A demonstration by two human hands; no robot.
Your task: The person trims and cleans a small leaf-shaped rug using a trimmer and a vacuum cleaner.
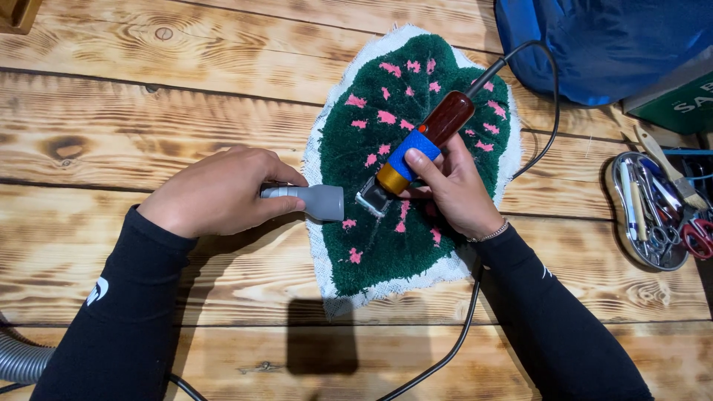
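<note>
Our forearms are reaching over the wooden table [148,111] toward the leaf-shaped green rug [386,223] lying at its middle. We are gripping a grey vacuum nozzle [316,200] in our left hand [219,191] at the rug's left edge, while our right hand [453,189] is clasping the corded clipper [416,152] on the rug. Right of the rug, a metal tray [631,223] is holding scissors [694,234].

The left hand [223,191] covers most of the grey nozzle [312,200]. The grey hose [22,360] runs off the left edge. The right hand [453,189] hides part of the leaf rug [416,156] and some of the trimmer [416,152]. The blue bag [609,41] is cut off at the top. The tools in the metal tray [631,223] are too small and jumbled to tell apart.
</note>
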